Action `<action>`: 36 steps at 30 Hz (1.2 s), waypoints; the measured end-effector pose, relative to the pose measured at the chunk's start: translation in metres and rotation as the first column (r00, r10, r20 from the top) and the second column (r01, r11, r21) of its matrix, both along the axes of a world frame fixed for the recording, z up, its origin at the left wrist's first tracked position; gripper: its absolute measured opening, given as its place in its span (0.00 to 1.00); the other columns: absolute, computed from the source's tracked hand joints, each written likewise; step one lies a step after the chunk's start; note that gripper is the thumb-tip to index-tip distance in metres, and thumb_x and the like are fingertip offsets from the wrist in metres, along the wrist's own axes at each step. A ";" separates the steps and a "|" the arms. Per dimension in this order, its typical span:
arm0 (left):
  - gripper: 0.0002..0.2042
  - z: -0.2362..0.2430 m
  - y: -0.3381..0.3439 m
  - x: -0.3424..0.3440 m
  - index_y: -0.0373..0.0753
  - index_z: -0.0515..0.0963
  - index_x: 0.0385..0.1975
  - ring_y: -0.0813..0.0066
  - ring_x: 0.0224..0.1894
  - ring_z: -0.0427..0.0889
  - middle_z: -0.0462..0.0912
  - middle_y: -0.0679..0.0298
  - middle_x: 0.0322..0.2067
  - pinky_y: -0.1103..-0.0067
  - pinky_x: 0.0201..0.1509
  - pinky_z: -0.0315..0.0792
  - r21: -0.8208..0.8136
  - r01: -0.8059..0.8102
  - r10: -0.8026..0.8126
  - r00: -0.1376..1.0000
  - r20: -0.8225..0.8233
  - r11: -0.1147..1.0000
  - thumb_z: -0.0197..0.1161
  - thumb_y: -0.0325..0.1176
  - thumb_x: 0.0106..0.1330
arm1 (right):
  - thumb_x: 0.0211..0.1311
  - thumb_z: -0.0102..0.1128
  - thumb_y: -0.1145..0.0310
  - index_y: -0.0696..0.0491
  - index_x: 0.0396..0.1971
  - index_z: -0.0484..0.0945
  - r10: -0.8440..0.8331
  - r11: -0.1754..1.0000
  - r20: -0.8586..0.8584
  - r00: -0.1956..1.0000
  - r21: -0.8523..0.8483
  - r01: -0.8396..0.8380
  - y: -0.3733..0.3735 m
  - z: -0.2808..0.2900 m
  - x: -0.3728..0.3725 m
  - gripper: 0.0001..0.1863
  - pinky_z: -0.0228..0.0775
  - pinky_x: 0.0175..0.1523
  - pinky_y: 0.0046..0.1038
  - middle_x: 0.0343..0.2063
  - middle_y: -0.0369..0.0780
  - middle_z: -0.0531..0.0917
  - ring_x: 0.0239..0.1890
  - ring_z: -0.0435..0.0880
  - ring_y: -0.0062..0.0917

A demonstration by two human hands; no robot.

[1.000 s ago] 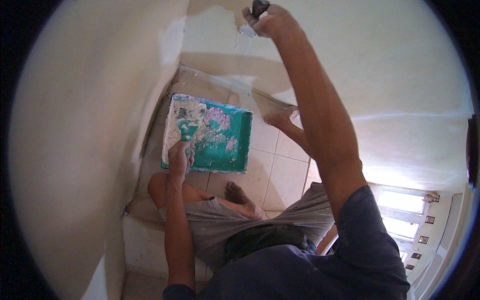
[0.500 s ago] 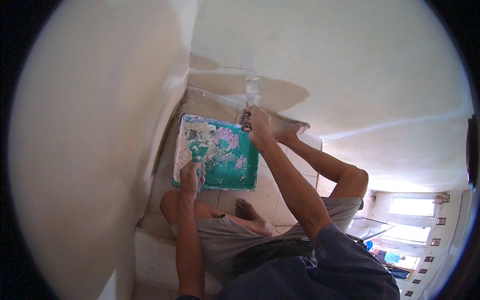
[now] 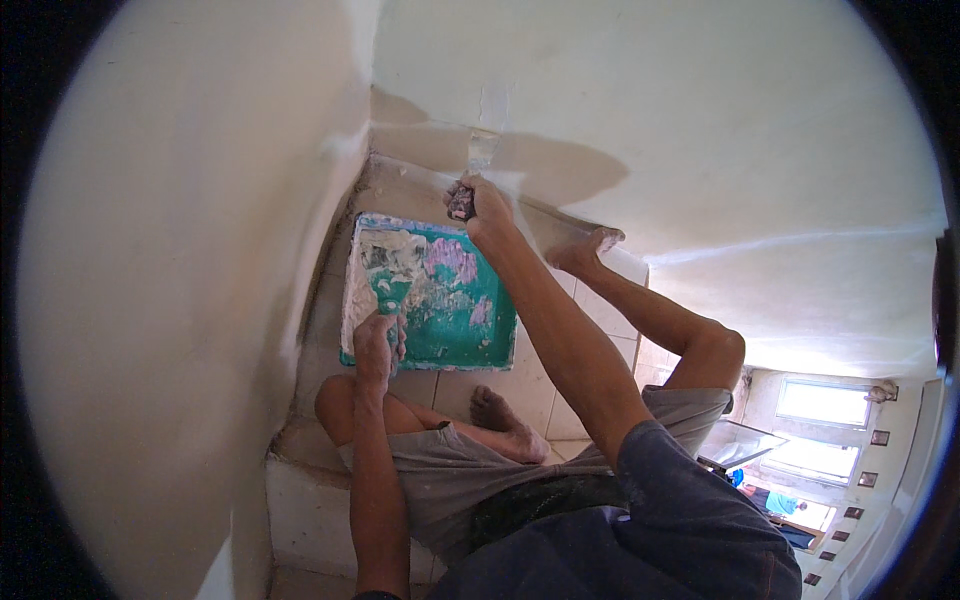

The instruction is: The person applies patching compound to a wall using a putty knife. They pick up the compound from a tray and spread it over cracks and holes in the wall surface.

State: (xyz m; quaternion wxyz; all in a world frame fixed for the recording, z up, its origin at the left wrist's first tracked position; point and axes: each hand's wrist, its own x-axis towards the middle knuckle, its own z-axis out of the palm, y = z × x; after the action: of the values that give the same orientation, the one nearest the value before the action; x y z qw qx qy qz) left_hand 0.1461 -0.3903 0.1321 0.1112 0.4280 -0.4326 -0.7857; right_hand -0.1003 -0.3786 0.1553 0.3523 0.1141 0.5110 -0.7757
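My right hand (image 3: 483, 207) is closed round the dark, smeared handle of a putty knife (image 3: 483, 150). Its blade lies against the lower part of the wall ahead, just below a lighter patch. My left hand (image 3: 376, 350) grips the green handle of a second putty knife (image 3: 391, 288), whose blade rests among the filler in the tray. The green tray (image 3: 470, 345) sits on the floor in front of me. Whitish filler (image 3: 392, 250) covers its left side and a pink smear (image 3: 450, 260) lies near its far edge.
A pale wall (image 3: 180, 280) rises close on the left and meets the wall ahead (image 3: 640, 120) in a corner. My bare feet (image 3: 497, 412) are on the tiled floor (image 3: 545, 390) beside the tray. Windows (image 3: 822, 403) and a person (image 3: 780, 502) show far right.
My right hand has moved slightly left and forward, and its putty knife blade now lies on the wall. The left hand and its knife stay at the tray, little changed.
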 end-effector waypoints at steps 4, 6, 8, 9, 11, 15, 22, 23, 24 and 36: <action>0.10 0.002 0.000 -0.004 0.34 0.72 0.27 0.82 0.13 0.67 0.69 0.67 0.16 0.85 0.15 0.61 0.008 0.033 -0.033 0.999 -0.005 0.999 0.48 0.34 0.59 | 0.52 0.52 0.77 0.62 0.26 0.69 0.019 0.997 -0.072 0.997 -0.070 -0.024 0.000 0.007 -0.010 0.04 0.73 0.23 0.30 0.21 0.44 0.74 0.19 0.75 0.30; 0.10 0.002 -0.002 -0.002 0.34 0.72 0.27 0.82 0.13 0.68 0.69 0.67 0.16 0.85 0.15 0.61 0.014 0.043 -0.043 0.999 0.006 0.999 0.48 0.34 0.59 | 0.52 0.52 0.78 0.63 0.26 0.68 -0.012 0.999 -0.087 0.996 -0.050 0.007 -0.005 0.020 -0.006 0.05 0.74 0.25 0.29 0.21 0.44 0.74 0.20 0.75 0.30; 0.10 0.000 -0.002 -0.002 0.34 0.72 0.27 0.82 0.13 0.68 0.69 0.67 0.17 0.85 0.15 0.61 0.016 0.044 -0.044 0.999 0.001 0.999 0.48 0.34 0.59 | 0.52 0.52 0.78 0.64 0.26 0.68 -0.060 0.997 -0.086 0.994 -0.048 0.056 -0.012 0.036 -0.003 0.05 0.73 0.25 0.29 0.21 0.45 0.73 0.19 0.75 0.30; 0.10 -0.001 -0.002 -0.001 0.34 0.72 0.27 0.82 0.13 0.67 0.69 0.67 0.17 0.85 0.15 0.61 0.010 0.043 -0.043 0.999 0.004 0.999 0.48 0.34 0.59 | 0.52 0.52 0.78 0.65 0.26 0.68 -0.085 0.996 -0.086 0.993 -0.046 0.081 -0.014 0.043 -0.001 0.05 0.73 0.25 0.29 0.21 0.45 0.73 0.19 0.75 0.29; 0.10 0.000 -0.001 -0.002 0.34 0.72 0.27 0.82 0.14 0.67 0.69 0.67 0.17 0.85 0.15 0.61 -0.011 0.043 -0.043 0.999 0.005 0.999 0.48 0.34 0.60 | 0.52 0.52 0.78 0.65 0.27 0.68 -0.068 0.995 -0.097 0.993 -0.078 0.061 -0.017 0.056 -0.002 0.05 0.73 0.25 0.29 0.21 0.45 0.74 0.20 0.75 0.29; 0.10 0.003 0.000 -0.005 0.34 0.72 0.26 0.82 0.14 0.67 0.69 0.67 0.16 0.85 0.16 0.62 -0.014 0.052 -0.053 0.998 -0.037 0.999 0.47 0.33 0.60 | 0.52 0.52 0.78 0.64 0.28 0.68 -0.084 0.993 -0.124 0.989 -0.088 0.073 -0.024 0.083 -0.003 0.05 0.72 0.25 0.27 0.21 0.44 0.74 0.21 0.75 0.28; 0.10 -0.003 0.001 -0.003 0.34 0.71 0.25 0.82 0.13 0.66 0.69 0.67 0.16 0.85 0.15 0.61 -0.040 0.033 -0.034 0.998 -0.046 0.999 0.47 0.33 0.60 | 0.55 0.51 0.73 0.60 0.30 0.69 0.056 0.993 -0.298 0.953 -0.085 -0.085 -0.021 0.124 0.011 0.06 0.69 0.20 0.23 0.22 0.42 0.75 0.20 0.77 0.27; 0.10 -0.005 0.000 -0.002 0.34 0.71 0.25 0.82 0.13 0.66 0.69 0.67 0.16 0.85 0.15 0.61 -0.054 0.041 -0.044 0.998 -0.053 0.998 0.47 0.33 0.60 | 0.55 0.52 0.73 0.59 0.31 0.70 0.091 0.992 -0.325 0.941 -0.055 -0.115 -0.014 0.123 0.015 0.06 0.68 0.19 0.23 0.22 0.41 0.75 0.20 0.77 0.27; 0.10 -0.005 0.000 0.000 0.34 0.71 0.25 0.82 0.13 0.66 0.69 0.67 0.16 0.85 0.15 0.61 -0.038 0.035 -0.037 0.998 -0.045 0.999 0.47 0.34 0.60 | 0.55 0.52 0.72 0.58 0.31 0.70 0.127 0.989 -0.349 0.928 -0.025 -0.145 -0.008 0.122 0.020 0.07 0.67 0.18 0.22 0.22 0.41 0.75 0.20 0.78 0.27; 0.10 0.000 0.000 -0.006 0.34 0.71 0.26 0.82 0.13 0.67 0.69 0.67 0.16 0.85 0.14 0.60 -0.019 0.061 -0.061 0.998 -0.001 0.998 0.47 0.35 0.60 | 0.51 0.55 0.73 0.59 0.29 0.70 -0.023 0.988 0.017 1.000 0.154 0.020 0.050 -0.007 -0.023 0.07 0.69 0.17 0.25 0.21 0.43 0.76 0.18 0.77 0.29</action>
State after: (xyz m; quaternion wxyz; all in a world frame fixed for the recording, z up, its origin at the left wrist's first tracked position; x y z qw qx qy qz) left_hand 0.1398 -0.3905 0.1322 0.0916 0.4130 -0.4526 -0.7850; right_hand -0.1229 -0.3290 0.1486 0.3389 0.1541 0.5648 -0.7365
